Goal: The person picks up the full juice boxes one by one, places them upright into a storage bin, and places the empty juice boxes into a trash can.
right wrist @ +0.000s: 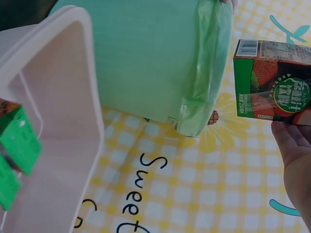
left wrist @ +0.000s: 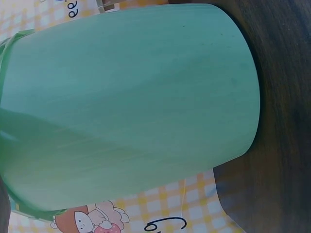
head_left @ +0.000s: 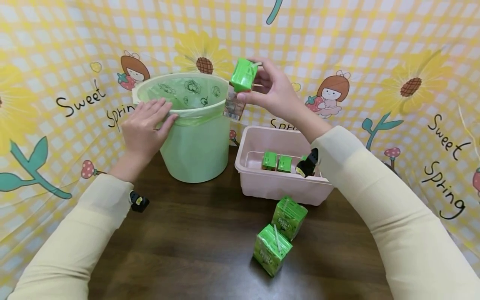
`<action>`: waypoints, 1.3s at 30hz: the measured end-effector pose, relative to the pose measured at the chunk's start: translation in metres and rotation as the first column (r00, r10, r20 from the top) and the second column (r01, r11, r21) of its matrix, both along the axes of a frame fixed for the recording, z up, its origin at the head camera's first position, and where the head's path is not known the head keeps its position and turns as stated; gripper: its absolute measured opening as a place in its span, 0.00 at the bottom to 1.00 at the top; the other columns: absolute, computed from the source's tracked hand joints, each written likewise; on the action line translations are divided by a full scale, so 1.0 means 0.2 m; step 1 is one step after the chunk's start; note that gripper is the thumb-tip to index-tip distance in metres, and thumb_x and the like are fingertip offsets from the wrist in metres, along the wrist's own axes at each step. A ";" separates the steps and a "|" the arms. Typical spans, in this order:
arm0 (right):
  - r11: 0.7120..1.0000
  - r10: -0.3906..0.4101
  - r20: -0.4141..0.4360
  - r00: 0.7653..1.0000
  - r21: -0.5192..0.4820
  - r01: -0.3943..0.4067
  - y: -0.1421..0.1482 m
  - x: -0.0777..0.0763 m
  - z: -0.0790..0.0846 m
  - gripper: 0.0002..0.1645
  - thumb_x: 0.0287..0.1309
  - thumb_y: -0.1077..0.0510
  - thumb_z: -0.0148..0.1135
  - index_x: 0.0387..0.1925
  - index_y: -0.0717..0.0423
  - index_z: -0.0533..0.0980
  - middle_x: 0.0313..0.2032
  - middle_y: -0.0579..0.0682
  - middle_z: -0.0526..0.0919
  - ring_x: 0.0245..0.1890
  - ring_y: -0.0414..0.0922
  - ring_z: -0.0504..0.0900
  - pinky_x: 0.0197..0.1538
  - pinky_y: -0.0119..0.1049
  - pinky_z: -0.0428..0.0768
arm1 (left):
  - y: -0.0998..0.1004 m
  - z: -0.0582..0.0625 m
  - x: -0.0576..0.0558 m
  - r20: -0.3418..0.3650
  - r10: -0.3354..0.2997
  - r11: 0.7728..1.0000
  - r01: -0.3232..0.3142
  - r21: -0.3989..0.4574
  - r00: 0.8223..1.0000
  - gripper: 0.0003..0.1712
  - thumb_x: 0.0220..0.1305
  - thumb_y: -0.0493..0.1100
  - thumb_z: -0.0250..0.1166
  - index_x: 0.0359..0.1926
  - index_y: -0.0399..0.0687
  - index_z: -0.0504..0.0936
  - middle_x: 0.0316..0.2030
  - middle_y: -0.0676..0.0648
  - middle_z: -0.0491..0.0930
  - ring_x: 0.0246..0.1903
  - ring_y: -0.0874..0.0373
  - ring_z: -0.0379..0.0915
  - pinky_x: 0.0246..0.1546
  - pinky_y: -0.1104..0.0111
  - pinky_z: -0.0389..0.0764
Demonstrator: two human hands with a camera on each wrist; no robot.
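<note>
My right hand (head_left: pixel 275 89) grips a juice box (head_left: pixel 243 75) by its side, in the air just right of the bin's rim. In the head view its shiny green top and a short pale straw show; in the right wrist view the juice box (right wrist: pixel 274 82) has red fruit pictures and a barcode. My left hand (head_left: pixel 148 125) rests on the near left rim of a pale green bin (head_left: pixel 195 146), fingers laid over the edge and thumb against the outside. A green bag with dark drawings lines the bin and folds over the rim.
A pink plastic tub (head_left: pixel 281 185) stands right of the bin, with several green-topped boxes (head_left: pixel 269 161) inside, partly behind my right wrist. Two more green juice boxes (head_left: pixel 288 218) stand on the dark wooden table (head_left: pixel 195 250) in front. A yellow checked cloth (head_left: pixel 375 25) hangs behind.
</note>
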State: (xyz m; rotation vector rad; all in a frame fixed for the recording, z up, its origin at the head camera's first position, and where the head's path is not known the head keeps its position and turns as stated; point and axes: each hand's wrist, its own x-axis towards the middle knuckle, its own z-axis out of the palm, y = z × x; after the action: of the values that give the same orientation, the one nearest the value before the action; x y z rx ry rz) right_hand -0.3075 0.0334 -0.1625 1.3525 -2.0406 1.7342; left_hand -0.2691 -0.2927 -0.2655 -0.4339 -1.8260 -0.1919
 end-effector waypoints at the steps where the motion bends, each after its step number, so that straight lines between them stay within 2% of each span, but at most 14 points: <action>1: 1.000 -0.006 0.006 1.000 -0.004 0.006 -0.01 0.00 0.01 0.42 0.50 0.69 0.71 0.66 0.58 0.64 0.49 0.59 0.79 0.51 0.50 0.80 0.58 0.39 0.75 | 0.00 0.00 0.00 0.001 0.000 1.000 0.000 -0.002 1.000 0.21 0.66 0.54 0.63 0.49 0.44 0.86 0.49 0.43 0.82 0.49 0.43 0.80 0.58 0.51 0.72; 4: 0.999 -0.030 0.022 0.999 -0.012 0.030 -0.06 -0.01 0.05 0.43 0.50 0.68 0.71 0.67 0.58 0.63 0.50 0.59 0.79 0.52 0.48 0.79 0.58 0.36 0.74 | 0.00 -0.01 0.00 0.002 -0.001 1.000 0.001 -0.006 1.000 0.20 0.66 0.54 0.63 0.49 0.44 0.86 0.49 0.43 0.82 0.49 0.43 0.80 0.58 0.51 0.72; 9: 0.999 -0.035 0.006 0.999 -0.038 0.036 -0.13 0.04 0.11 0.42 0.51 0.70 0.69 0.66 0.64 0.62 0.50 0.61 0.78 0.52 0.48 0.79 0.59 0.36 0.73 | 0.00 -0.01 0.00 -0.004 0.000 1.000 0.000 -0.013 1.000 0.20 0.67 0.53 0.63 0.50 0.45 0.86 0.49 0.42 0.82 0.48 0.43 0.80 0.57 0.49 0.72; 12: 0.998 -0.036 0.000 0.999 -0.061 0.036 -0.17 0.03 0.13 0.42 0.51 0.71 0.69 0.66 0.65 0.61 0.49 0.61 0.78 0.51 0.49 0.78 0.59 0.36 0.74 | 0.00 0.00 0.00 -0.008 -0.002 1.000 0.002 -0.016 1.000 0.20 0.67 0.53 0.63 0.50 0.45 0.86 0.49 0.42 0.82 0.48 0.43 0.80 0.57 0.49 0.72; 19: 0.993 -0.060 0.048 0.997 -0.098 0.065 -0.25 -0.11 0.10 0.44 0.50 0.68 0.71 0.67 0.58 0.61 0.49 0.56 0.77 0.52 0.47 0.77 0.57 0.32 0.73 | 0.00 0.00 0.00 -0.002 0.004 1.000 -0.004 -0.025 1.000 0.21 0.67 0.54 0.62 0.50 0.45 0.85 0.49 0.42 0.82 0.48 0.42 0.80 0.57 0.49 0.72; 26: 0.990 -0.055 0.156 0.986 -0.118 0.074 -0.33 -0.18 0.07 0.46 0.49 0.67 0.72 0.68 0.55 0.61 0.50 0.56 0.76 0.52 0.47 0.77 0.52 0.32 0.77 | 0.01 0.00 0.00 0.000 0.002 1.000 -0.002 -0.025 1.000 0.20 0.67 0.53 0.62 0.50 0.44 0.85 0.49 0.41 0.82 0.48 0.43 0.80 0.57 0.49 0.73; 33: 0.992 -0.113 0.228 0.967 -0.033 0.124 -0.39 -0.21 0.04 0.48 0.48 0.65 0.75 0.68 0.51 0.61 0.51 0.53 0.76 0.52 0.46 0.77 0.51 0.30 0.76 | 0.02 0.00 0.00 0.011 0.001 1.000 -0.001 -0.030 1.000 0.21 0.67 0.54 0.62 0.50 0.44 0.85 0.49 0.42 0.81 0.49 0.43 0.80 0.57 0.49 0.72; 39: 0.990 -0.140 0.213 0.967 0.017 0.139 -0.44 -0.19 0.02 0.48 0.46 0.65 0.76 0.67 0.55 0.62 0.50 0.53 0.76 0.50 0.46 0.77 0.49 0.29 0.77 | 0.02 0.00 0.00 0.007 -0.001 1.000 0.001 -0.021 1.000 0.21 0.67 0.54 0.62 0.50 0.44 0.85 0.49 0.42 0.82 0.49 0.43 0.79 0.57 0.49 0.72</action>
State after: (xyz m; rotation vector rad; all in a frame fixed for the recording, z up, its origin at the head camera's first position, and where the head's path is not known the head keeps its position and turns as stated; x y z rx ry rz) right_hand -0.3457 -0.0551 -0.1587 1.0323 -2.1868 1.8861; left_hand -0.2701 -0.2888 -0.2662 -0.4487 -1.8359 -0.1754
